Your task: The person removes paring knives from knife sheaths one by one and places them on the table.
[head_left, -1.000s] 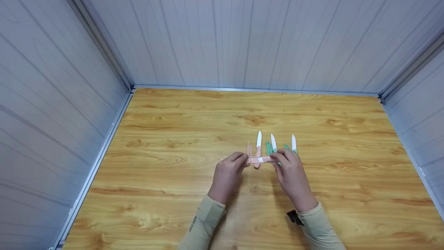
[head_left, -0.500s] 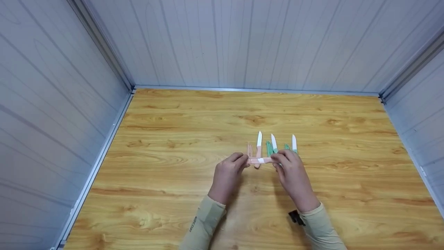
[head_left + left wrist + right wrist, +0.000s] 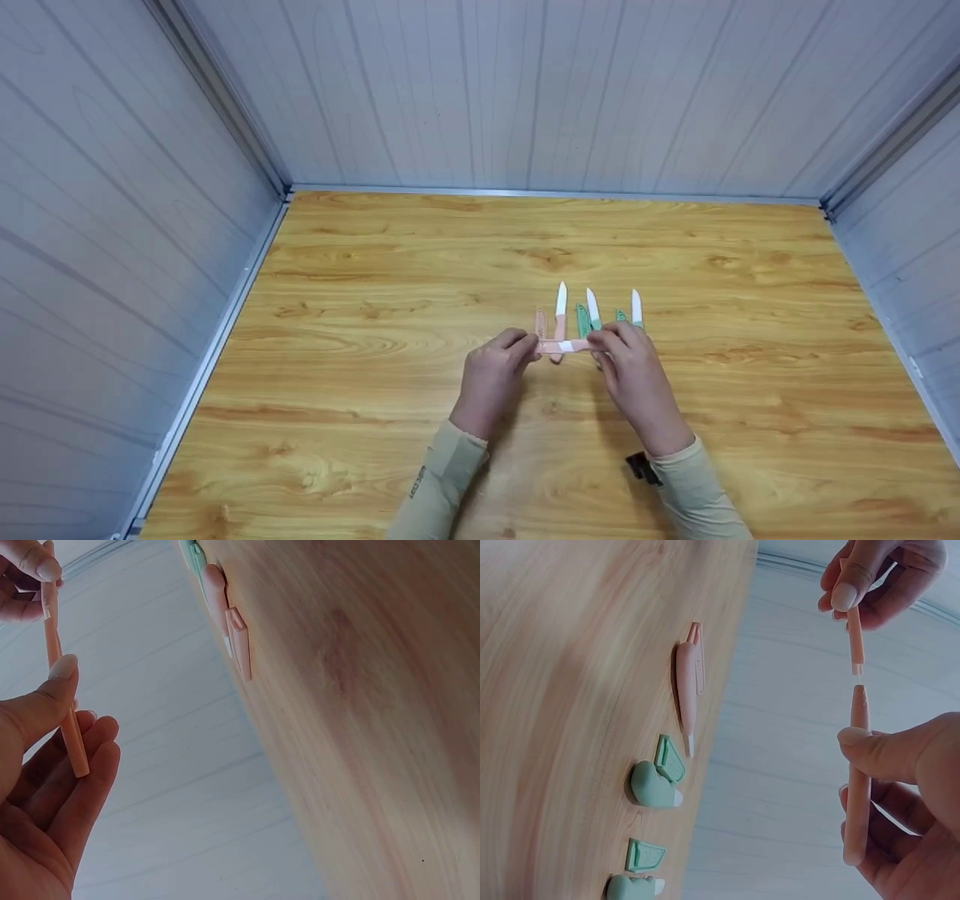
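My left hand pinches a pink knife sheath between thumb and fingers. Opposite it, my right hand grips the pink handle of a paring knife. The knife lies in line with the sheath, most of its white blade inside; a short stretch of blade shows between handle and sheath. Both are held above the table. Just beyond lie another pink knife and a second pink sheath. Green-handled knives lie near my right hand, partly covered by it in the head view.
Beside the green-handled knives lie green sheaths. The wood-grain table is bounded by a pale back wall and side walls, with a metal strip along their base. A black clip sits at the right sleeve.
My right hand has shifted very slightly to the right with the knife. The left hand and sheath have barely moved. The knives on the table lie as before.
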`<state>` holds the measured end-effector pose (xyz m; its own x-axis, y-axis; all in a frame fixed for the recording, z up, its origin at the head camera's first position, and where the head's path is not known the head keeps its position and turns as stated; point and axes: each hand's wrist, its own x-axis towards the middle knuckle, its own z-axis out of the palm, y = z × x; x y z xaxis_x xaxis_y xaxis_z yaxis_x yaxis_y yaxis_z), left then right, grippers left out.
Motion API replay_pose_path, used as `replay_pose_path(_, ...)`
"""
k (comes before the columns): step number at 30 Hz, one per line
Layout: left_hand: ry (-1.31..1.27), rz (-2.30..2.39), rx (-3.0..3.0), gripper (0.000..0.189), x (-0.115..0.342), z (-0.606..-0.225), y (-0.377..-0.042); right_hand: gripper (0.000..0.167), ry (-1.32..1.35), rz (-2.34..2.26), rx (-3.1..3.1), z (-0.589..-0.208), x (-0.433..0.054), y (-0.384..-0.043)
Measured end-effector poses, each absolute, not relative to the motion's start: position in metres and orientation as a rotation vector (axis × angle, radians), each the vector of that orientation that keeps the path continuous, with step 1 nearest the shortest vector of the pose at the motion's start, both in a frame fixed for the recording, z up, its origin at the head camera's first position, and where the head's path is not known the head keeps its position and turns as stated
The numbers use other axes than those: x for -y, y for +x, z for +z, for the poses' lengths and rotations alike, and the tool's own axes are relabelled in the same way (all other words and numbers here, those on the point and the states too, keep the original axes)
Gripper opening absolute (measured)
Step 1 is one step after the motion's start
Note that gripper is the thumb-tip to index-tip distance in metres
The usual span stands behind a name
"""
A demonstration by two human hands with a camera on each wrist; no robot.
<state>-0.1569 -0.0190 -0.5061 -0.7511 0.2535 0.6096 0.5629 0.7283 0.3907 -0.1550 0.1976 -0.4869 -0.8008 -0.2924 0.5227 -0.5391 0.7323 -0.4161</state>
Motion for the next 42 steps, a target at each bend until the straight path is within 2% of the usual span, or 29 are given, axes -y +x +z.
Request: replay_pose_path(42,-0.599,-0.843,2.479,0.016,0.0225,-0.5028,-0.1548,0.025,0.636,0.766,2.56,-0.4887,-0.2029,-0.1548)
